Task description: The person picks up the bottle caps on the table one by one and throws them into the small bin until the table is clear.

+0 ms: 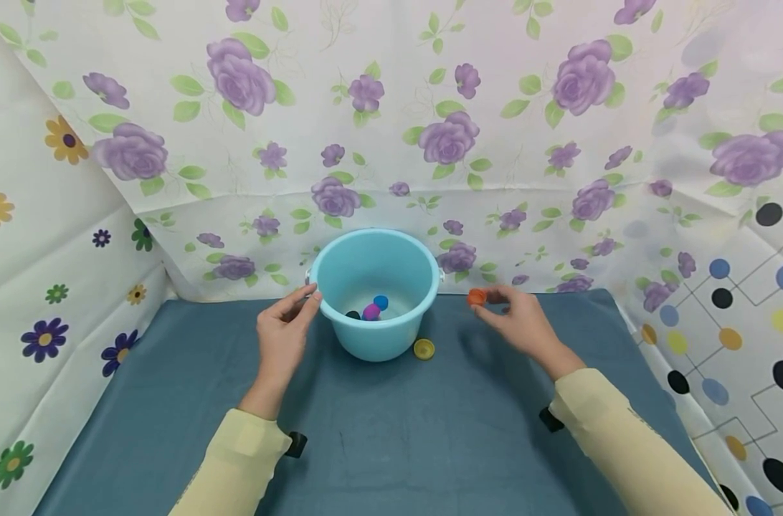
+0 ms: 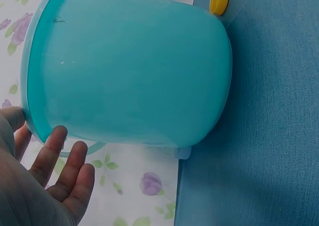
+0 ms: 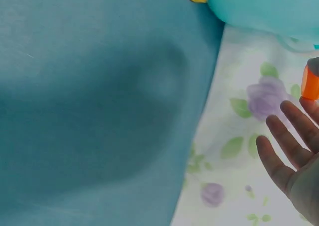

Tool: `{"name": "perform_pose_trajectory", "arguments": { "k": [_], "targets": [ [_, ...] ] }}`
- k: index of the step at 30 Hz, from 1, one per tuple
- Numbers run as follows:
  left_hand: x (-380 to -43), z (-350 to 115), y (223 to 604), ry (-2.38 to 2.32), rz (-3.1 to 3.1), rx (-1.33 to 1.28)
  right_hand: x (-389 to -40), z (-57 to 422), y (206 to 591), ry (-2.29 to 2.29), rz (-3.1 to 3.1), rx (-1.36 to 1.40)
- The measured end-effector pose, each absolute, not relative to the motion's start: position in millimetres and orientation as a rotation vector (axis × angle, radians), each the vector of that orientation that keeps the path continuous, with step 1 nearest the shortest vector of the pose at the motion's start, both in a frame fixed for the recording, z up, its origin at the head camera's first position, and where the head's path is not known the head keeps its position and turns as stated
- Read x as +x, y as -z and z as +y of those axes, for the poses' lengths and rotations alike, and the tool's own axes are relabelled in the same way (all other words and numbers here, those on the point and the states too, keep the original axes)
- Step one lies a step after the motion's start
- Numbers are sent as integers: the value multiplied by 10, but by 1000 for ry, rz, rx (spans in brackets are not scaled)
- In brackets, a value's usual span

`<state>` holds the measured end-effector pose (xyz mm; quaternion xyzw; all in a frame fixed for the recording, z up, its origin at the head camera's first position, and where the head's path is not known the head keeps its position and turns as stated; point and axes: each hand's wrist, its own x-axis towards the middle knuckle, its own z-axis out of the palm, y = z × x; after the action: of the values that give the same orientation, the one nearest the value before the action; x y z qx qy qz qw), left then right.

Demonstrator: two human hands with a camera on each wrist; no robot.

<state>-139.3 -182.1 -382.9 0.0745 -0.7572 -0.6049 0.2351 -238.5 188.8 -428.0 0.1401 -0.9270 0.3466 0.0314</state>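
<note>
A light blue bucket (image 1: pixel 378 337) stands upright on the blue cloth. My left hand (image 1: pixel 283 330) pinches its rim at the left side between thumb and index finger; in the left wrist view the other fingers (image 2: pixel 75 173) spread loosely beside the wall. To the right of the bucket and apart from it, my right hand (image 1: pixel 523 319) holds an orange bottle cap (image 1: pixel 476 297) up between thumb and index finger. Inside the bucket lie a blue cap (image 1: pixel 381 302), a purple cap (image 1: pixel 371 312) and a black piece (image 1: pixel 353 314), partly hidden by the front rim.
A yellow cap (image 1: pixel 424 349) lies on the cloth (image 1: pixel 391 437) against the bucket's front right base. Behind hangs a floral sheet (image 1: pixel 391 143). Patterned sheets border the left and right sides.
</note>
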Motion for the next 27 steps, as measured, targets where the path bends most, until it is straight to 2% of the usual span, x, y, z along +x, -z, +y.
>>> {"name": "perform_pose_trajectory", "arguments": {
  "k": [13, 27],
  "targets": [
    [-1391, -1829, 3826, 1668, -2068, 194, -2483, 1842, 3868, -1031, -2837, 459],
    [-1406, -1841, 3847, 1666, -2061, 177, -2544, 1738, 3716, -1017, -2751, 511]
  ]
}}
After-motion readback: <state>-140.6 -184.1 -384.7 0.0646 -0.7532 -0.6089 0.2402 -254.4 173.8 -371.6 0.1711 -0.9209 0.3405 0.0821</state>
